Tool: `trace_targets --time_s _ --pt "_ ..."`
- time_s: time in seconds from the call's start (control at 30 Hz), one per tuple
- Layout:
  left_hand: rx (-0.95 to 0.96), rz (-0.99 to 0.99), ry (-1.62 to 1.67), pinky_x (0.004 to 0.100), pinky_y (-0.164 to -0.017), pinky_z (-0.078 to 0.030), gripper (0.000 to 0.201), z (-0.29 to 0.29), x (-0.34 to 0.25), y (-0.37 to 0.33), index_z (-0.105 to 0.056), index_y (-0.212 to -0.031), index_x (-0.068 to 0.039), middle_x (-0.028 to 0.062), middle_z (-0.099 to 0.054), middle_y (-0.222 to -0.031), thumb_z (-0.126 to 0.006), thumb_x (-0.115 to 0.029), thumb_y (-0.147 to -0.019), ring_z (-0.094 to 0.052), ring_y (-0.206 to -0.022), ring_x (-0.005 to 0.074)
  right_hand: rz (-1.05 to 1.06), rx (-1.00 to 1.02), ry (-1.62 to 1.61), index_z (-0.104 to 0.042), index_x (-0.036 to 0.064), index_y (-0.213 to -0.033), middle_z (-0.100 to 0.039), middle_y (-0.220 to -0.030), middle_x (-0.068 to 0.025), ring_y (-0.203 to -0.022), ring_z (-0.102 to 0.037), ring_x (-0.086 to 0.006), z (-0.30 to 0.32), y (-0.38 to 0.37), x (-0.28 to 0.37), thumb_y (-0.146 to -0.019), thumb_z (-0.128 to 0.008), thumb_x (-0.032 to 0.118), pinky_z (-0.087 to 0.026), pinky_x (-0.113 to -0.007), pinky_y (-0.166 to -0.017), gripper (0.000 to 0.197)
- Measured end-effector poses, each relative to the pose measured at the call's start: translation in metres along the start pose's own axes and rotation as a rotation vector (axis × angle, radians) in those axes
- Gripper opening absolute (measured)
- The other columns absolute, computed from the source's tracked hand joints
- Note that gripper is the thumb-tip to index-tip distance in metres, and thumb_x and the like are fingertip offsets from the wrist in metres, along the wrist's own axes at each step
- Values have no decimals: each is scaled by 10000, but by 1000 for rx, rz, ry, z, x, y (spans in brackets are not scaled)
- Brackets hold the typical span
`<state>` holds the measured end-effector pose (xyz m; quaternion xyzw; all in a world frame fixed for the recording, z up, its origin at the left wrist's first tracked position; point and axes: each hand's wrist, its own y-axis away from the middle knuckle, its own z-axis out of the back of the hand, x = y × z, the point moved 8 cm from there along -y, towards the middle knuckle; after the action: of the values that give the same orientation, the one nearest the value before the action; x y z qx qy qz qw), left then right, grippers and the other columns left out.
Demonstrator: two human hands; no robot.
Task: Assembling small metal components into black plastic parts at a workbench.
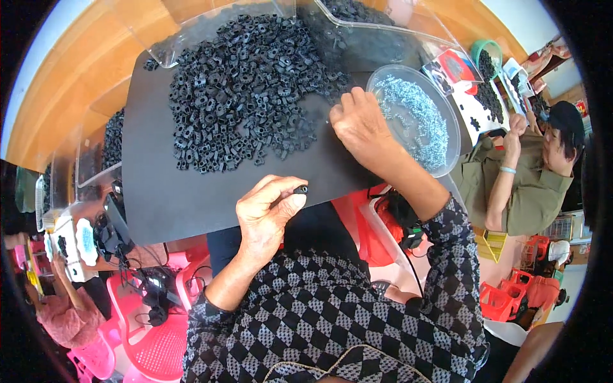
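- While I monitor the head view from a distance, I take the pile of black parts [242, 96] as the landmark for all positions below.
- Held part: I locate one small black part [301, 189] on the near side of the pile, toward the person, well apart from it and gripped in the left hand [263, 220].
- Part orientation: I read the long axis as roughly crosswise, left to right. The exposed end, which shows a small round opening, points right; the opposite end is hidden by the fingers.
- Left hand: I see thumb and forefinger clamped on the part near its exposed end, with the other fingers curled behind.
- Right hand [362, 126]: I find it just right of the pile, fingers bent inward and bunched, back of the hand uppermost. I cannot tell whether its fingertips hold anything.
- Hand spacing: the two hands are well apart.
- Tub: right of the pile I note a round clear tub [454, 143] with light-blue pieces [418, 105] inside. The right hand overlaps its left edge in view; contact cannot be confirmed.
- Support: the pile rests on a dark tabletop [166, 198], which extends along its near side.
- Surroundings: farther right of the pile, beyond the tub, I observe a co-worker in an olive shirt [533, 191].
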<state>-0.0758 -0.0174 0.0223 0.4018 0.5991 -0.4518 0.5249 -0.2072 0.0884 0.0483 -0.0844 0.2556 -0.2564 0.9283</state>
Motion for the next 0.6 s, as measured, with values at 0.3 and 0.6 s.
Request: trace_targets --time_s 0.3,0.6 --pt "-39 30 -3 201 -638 -421 170 9 2 -5 -661 -943 26 12 -585 -816 -693 -50 -795 -516 -723 73 -33 -90 -381 -557 45 -717 -539 -744 -105 -789 -503 -262 28 7 18 -695 -602 108 -410 -364 -678 80" --pt "-157 -64 -55 216 -663 -463 187 3 -2 -12 -625 -1007 -2 30 -607 -848 -662 -23 -825 -549 -735 78 -195 -76 -820 -575 23 -767 -562 -746 -99 -747 -526 -223 61 11 35 -736 -622 110 -424 -341 -647 103"
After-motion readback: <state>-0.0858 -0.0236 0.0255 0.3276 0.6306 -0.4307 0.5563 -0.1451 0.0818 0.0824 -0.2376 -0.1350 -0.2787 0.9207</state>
